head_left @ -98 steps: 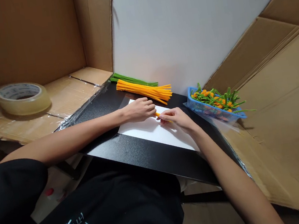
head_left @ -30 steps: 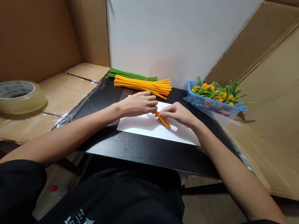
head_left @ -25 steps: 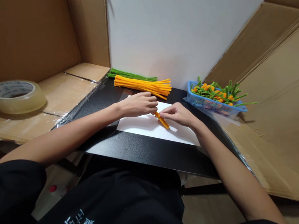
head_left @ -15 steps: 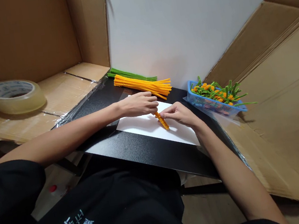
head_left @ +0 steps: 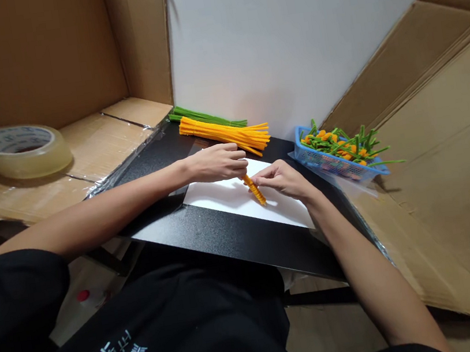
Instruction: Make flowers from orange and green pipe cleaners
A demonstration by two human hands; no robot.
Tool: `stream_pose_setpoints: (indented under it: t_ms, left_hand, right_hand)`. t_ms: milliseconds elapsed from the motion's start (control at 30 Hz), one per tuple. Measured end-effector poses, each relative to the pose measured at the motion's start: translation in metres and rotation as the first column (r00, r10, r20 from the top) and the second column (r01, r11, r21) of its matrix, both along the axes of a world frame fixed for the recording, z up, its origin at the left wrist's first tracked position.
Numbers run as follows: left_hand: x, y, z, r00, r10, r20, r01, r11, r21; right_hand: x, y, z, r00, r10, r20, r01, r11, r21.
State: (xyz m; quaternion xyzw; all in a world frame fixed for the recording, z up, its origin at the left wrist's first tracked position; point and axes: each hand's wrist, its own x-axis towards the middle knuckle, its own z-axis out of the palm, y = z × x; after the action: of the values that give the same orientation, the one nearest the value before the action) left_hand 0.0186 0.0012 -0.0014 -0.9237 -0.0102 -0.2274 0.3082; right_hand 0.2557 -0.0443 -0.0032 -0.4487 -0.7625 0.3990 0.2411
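An orange pipe cleaner coil [head_left: 255, 191], wound tight like a spring, is held at a slant above a white sheet of paper [head_left: 211, 195]. My left hand [head_left: 220, 162] is closed around its upper end, fingers pinched together. From the right, the thumb and fingers of my right hand [head_left: 281, 179] pinch the coil along its middle. The coil's lower end points down toward me. Whether a straight rod runs inside the coil I cannot tell. Just beyond my left hand lies a bundle of orange pipe cleaners [head_left: 224, 134].
Behind the orange bundle lie green pipe cleaners [head_left: 209, 118] by the white wall. A blue basket [head_left: 324, 159] at the right holds green and orange twisted pieces. On the cardboard at the left sits a roll of clear tape [head_left: 22, 152]. The black table [head_left: 208, 231] has cardboard on both sides.
Almost nothing differs. Both hands keep their hold on the orange coil in nearly the same place, with only a tiny shift of the left hand and arm.
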Motion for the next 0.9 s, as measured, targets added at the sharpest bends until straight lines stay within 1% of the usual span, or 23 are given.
stream_pose_setpoints:
  t_ms: [67, 133, 333, 500, 600, 667, 800, 900]
  left_hand:
    - [-0.0001, -0.0011, 0.0006, 0.996, 0.065, -0.054, -0.065, 0.998, 0.008]
    - [-0.0004, -0.0024, 0.0012, 0.992, 0.1, -0.08, -0.1, 0.995, 0.005]
    - [-0.0021, -0.0032, 0.0009, 0.999, 0.006, 0.035, -0.006, 1.0, 0.001]
    - [-0.0038, -0.0025, -0.0009, 0.996, 0.089, -0.017, -0.09, 0.995, -0.035]
    - [-0.0053, -0.0013, -0.003, 0.994, 0.107, -0.006, -0.107, 0.993, -0.04]
    - [-0.0062, 0.0003, -0.0038, 0.995, 0.097, 0.032, -0.097, 0.995, -0.016]
    - [-0.0068, 0.0038, -0.003, 0.99, 0.05, 0.129, -0.062, 0.994, 0.087]
    - [-0.006, 0.0051, -0.0019, 0.991, 0.021, 0.132, -0.038, 0.991, 0.127]
  right_hand:
    - [-0.0002, -0.001, 0.0008, 1.0, -0.002, -0.011, 0.002, 1.0, -0.015]
    - [-0.0005, -0.0024, 0.0019, 1.0, -0.015, -0.015, 0.014, 1.0, -0.028]
    - [-0.0017, -0.0057, 0.0044, 0.998, -0.032, -0.045, 0.03, 0.999, -0.041]
    - [-0.0036, -0.0072, 0.0052, 0.994, -0.039, -0.105, 0.031, 0.997, -0.072]
    - [-0.0044, -0.0079, 0.0053, 0.99, -0.037, -0.138, 0.025, 0.995, -0.094]
    - [-0.0048, -0.008, 0.0054, 0.983, -0.037, -0.178, 0.017, 0.994, -0.11]
    - [-0.006, -0.0068, 0.005, 0.956, -0.037, -0.291, -0.011, 0.987, -0.16]
    - [-0.0065, -0.0061, 0.005, 0.937, -0.061, -0.343, -0.005, 0.982, -0.187]
